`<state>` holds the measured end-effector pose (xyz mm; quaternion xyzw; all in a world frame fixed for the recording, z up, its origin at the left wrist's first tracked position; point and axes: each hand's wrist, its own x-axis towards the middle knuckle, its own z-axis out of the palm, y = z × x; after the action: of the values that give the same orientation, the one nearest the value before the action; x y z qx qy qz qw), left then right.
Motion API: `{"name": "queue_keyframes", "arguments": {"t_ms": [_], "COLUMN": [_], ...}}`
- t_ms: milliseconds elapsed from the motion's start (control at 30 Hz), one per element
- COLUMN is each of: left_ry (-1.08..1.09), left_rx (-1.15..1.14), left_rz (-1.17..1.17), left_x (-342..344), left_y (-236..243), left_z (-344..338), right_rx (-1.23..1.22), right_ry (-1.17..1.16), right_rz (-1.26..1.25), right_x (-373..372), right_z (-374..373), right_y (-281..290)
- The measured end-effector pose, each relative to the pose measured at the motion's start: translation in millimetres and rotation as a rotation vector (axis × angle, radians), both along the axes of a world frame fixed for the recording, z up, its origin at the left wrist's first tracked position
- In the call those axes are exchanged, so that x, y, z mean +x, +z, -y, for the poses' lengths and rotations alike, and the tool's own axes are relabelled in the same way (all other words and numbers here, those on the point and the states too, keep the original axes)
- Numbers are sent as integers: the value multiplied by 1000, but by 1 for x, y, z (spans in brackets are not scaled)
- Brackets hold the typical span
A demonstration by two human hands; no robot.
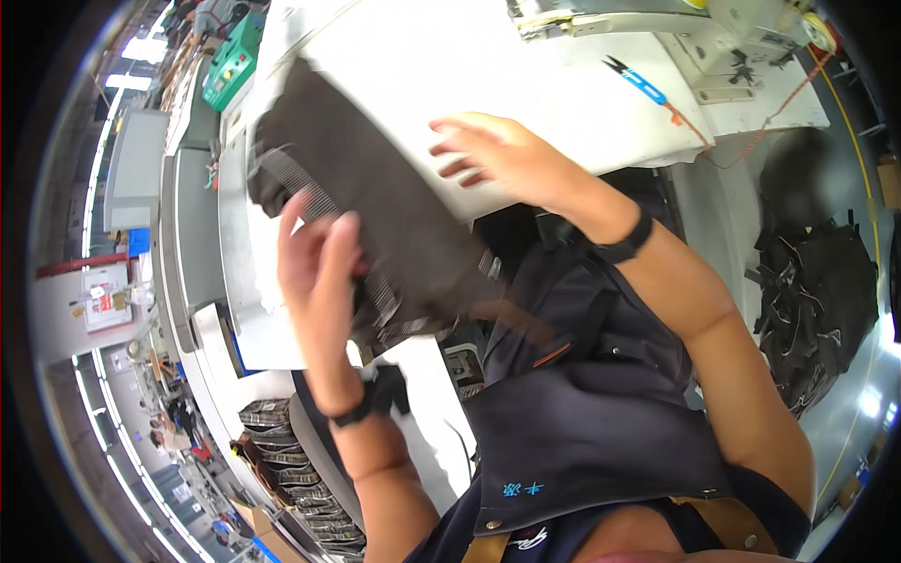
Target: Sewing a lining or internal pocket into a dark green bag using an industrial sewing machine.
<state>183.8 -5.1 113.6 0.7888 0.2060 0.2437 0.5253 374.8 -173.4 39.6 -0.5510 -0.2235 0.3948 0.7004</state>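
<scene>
A dark brown-black fabric piece (375,169) with grey webbing strips lies slantwise over the table's near edge, its lower end over my lap. My left hand (319,253) is against its left side, by the webbing. Thumb and forefinger stand apart there; the hand is blurred and its other fingers are partly hidden. My right hand (502,155) hovers above the white tabletop (450,56), right of the fabric, fingers spread and holding nothing. Blue thread snips (638,83) on a reddish cord lie farther right on the table.
A sewing machine (732,47) stands at the far right. Dark fabric pieces (812,300) are heaped at the right. Stacked striped pieces (286,469) sit at the lower left. A green box (233,61) with knobs is at the far left. My dark apron (582,422) covers my lap.
</scene>
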Motion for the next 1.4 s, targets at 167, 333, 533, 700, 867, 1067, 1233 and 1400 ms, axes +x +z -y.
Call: {"name": "queue_keyframes", "arguments": {"t_ms": [167,333,533,700,867,1067,1233,1400], "left_ry": [-62,-62,-61,-102,-63,-107,-290,-90], "left_rx": [422,68,-243,-373,-389,-219,-181,360], "left_rz": [-501,-386,-327,-287,-280,-449,-494,-246], "left_x": [63,57,60,62,72,81,62,27], "left_y": [-78,-93,-99,-99,-100,-91,-70,-36], "left_z": [-1,-19,-35,-39,-31,-24,-6,52], "right_rx": [-151,-150,-267,-96,-99,44,192,352], "right_ry": [-8,-88,-172,-428,-469,-434,-330,-209], "right_rz": [304,755,1321,1205,328,-100,-300,-581], "right_x": [-17,-39,-50,-37,-26,-22,-24,-32], "right_z": [49,39,8,-7,1,14,38,71], "right_y": [-35,-51,-67,-69,-73,-70,-44,-17]}}
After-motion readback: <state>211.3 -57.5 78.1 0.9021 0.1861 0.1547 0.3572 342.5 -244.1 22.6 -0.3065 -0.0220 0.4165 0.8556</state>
